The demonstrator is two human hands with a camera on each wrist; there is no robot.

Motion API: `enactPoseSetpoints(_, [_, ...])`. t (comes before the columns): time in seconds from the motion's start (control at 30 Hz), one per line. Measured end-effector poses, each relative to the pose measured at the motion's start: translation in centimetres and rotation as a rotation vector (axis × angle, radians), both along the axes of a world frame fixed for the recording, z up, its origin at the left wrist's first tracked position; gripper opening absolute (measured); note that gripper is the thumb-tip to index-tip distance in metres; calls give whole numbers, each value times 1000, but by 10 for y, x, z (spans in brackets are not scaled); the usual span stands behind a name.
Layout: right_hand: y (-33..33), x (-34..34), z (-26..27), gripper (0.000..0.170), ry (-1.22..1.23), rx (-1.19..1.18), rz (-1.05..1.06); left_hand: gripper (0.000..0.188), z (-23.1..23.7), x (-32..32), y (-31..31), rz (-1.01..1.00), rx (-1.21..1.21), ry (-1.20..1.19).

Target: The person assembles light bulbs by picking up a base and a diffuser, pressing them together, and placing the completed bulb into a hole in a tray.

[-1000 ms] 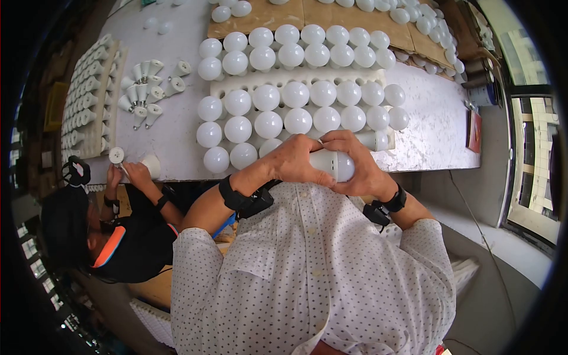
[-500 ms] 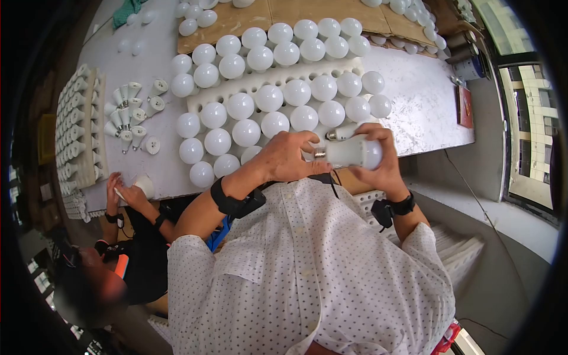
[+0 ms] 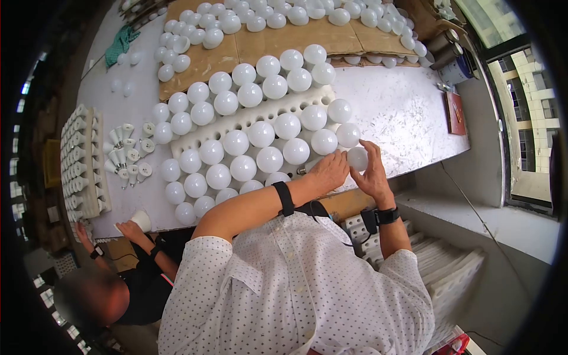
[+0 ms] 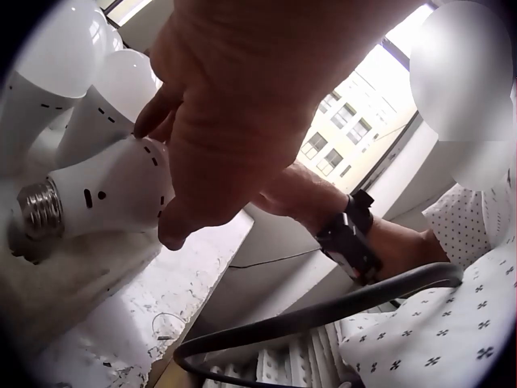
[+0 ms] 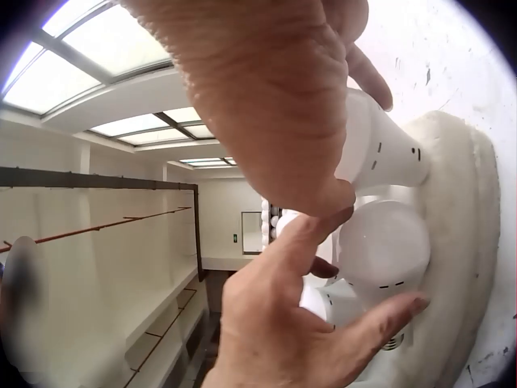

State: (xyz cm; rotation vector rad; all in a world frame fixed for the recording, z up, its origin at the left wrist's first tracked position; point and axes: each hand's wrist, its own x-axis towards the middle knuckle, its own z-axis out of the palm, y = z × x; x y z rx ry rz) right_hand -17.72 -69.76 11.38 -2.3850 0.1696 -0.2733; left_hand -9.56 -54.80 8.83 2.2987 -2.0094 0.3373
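Note:
My left hand (image 3: 329, 173) reaches over a white light bulb (image 4: 113, 190) lying on its side at the near edge of the holed foam tray (image 3: 324, 96). Its fingers and thumb span the dome end, and the metal screw base (image 4: 40, 208) points away from the palm. Close beside it, my right hand (image 3: 374, 176) holds another bulb (image 3: 358, 158) by its dome at the tray's near right corner. That bulb stands base down in the right wrist view, its screw base hidden. Rows of upright bulbs (image 3: 270, 160) fill the tray around both hands.
Farther back, many white domes (image 3: 275, 21) lie on cardboard (image 3: 266, 41). On the left are loose bulb bodies (image 3: 131, 155) and a rack of more bodies (image 3: 80, 165). Another person's hand (image 3: 131, 229) works beside a white cup-shaped piece (image 3: 142, 220). Stacked foam trays (image 3: 452, 275) stand below the table edge.
Both hands held one bulb in front of the shirt; the right hand then took it and moved it to the tray's right corner. The left hand moved over onto the lying bulb.

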Motion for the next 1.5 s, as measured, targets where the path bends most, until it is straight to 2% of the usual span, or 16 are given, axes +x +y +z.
enactPoseSetpoints(0.13, [-22,1,11,64,76,112,86,37,3,-4,-9,36,18,-86])
enactPoseSetpoints(0.23, [-41,15,35,53,300,220,174,34,-1,-4,-18,51,139,-55])
enactPoseSetpoints(0.33, [-58,31,28,55,417,327,228,32,-2,-5,-15,59,240,-56])
enactPoseSetpoints(0.43, [-57,38,18,64,355,298,257,30,9,-3,-9,98,340,-28])
enactPoseSetpoints(0.53, [-62,45,24,61,332,208,256,26,20,9,12,29,140,7])
enactPoseSetpoints(0.6, [-85,61,35,51,327,336,95,23,25,14,29,-69,-64,158])
enactPoseSetpoints(0.67, [-115,93,44,44,148,349,-24,20,32,19,44,-85,-76,227])
enactPoseSetpoints(0.8, [-221,174,-7,45,-73,190,-256,15,38,25,59,-153,-93,306])
enactPoseSetpoints(0.9, [-295,219,-24,57,-24,-114,-452,15,40,30,64,-130,-126,331])
enactPoseSetpoints(0.93, [-320,229,-39,62,-22,-261,-478,15,41,27,68,-107,-140,352])
enactPoseSetpoints(1.17, [-423,285,-91,73,64,-605,-431,20,40,26,80,-13,-161,467])
enactPoseSetpoints(1.2, [-433,289,-102,75,76,-625,-428,20,39,26,81,4,-148,495])
enactPoseSetpoints(1.27, [-431,295,-93,78,177,-385,-374,21,41,29,82,26,-140,571])
enactPoseSetpoints(1.33, [-442,305,-102,83,261,-455,-464,19,43,32,81,41,-124,613])
enactPoseSetpoints(1.4, [-447,312,-110,86,221,-760,-511,17,43,32,79,54,-120,602])
enactPoseSetpoints(1.5, [-421,316,-96,87,169,-679,-652,15,42,29,78,69,-90,616])
